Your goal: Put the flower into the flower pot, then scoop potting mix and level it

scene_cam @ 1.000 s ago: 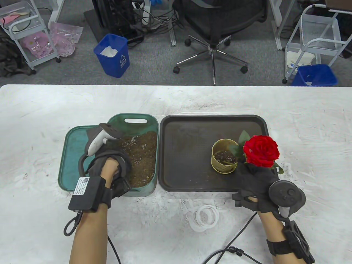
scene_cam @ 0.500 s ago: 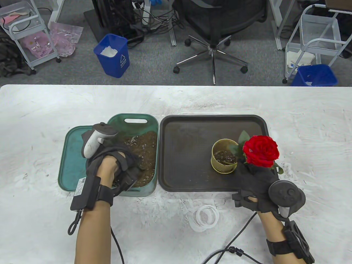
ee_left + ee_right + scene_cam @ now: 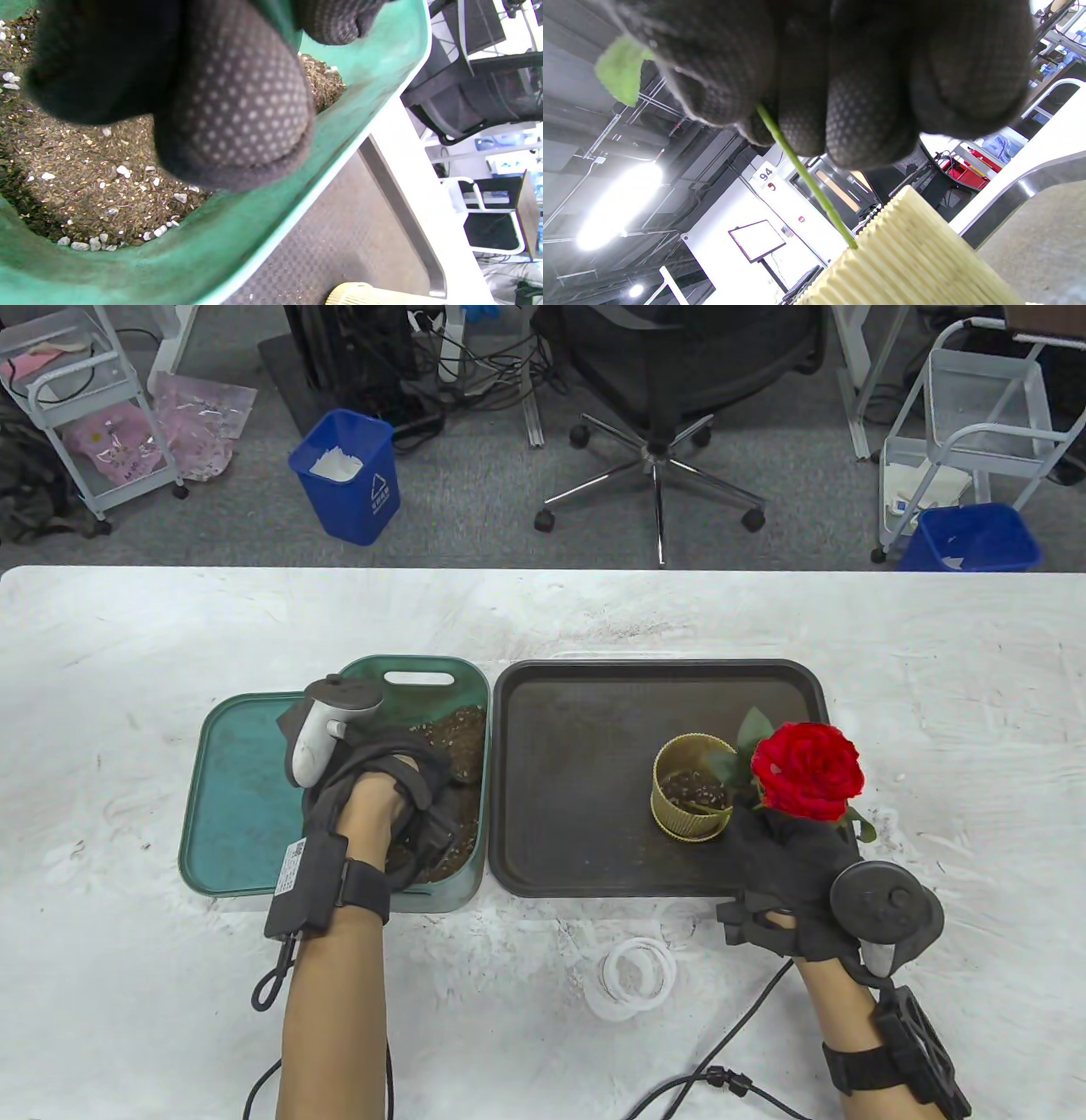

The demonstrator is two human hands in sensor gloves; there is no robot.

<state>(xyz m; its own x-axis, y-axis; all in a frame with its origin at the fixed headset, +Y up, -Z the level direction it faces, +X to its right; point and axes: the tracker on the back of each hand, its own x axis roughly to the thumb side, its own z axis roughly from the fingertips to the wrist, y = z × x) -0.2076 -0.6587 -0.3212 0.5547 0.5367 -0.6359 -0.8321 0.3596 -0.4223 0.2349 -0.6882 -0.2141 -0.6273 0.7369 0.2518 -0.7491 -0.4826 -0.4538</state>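
Note:
A red rose [image 3: 806, 770] leans over the right of a ribbed gold pot [image 3: 670, 814] that stands on a dark tray [image 3: 577, 780]. My right hand [image 3: 764, 836] pinches the green stem [image 3: 806, 178] just above the pot [image 3: 916, 254], and the stem's lower end runs down behind the rim. The pot holds a little potting mix. My left hand [image 3: 420, 789] is inside the green bin [image 3: 416, 676], low over the potting mix [image 3: 85, 169] near its right wall [image 3: 254, 228]. Its fingers [image 3: 237, 106] are curled; what they hold is hidden.
A teal lid [image 3: 237, 789] lies against the bin's left side. White plastic rings [image 3: 632, 976] and a black cable [image 3: 721, 1073] lie on the white table in front of the tray. The tray touches the bin's right wall.
My left hand has swept from the bin's left side to its right, through the potting mix. The right hand and the rose have held still.

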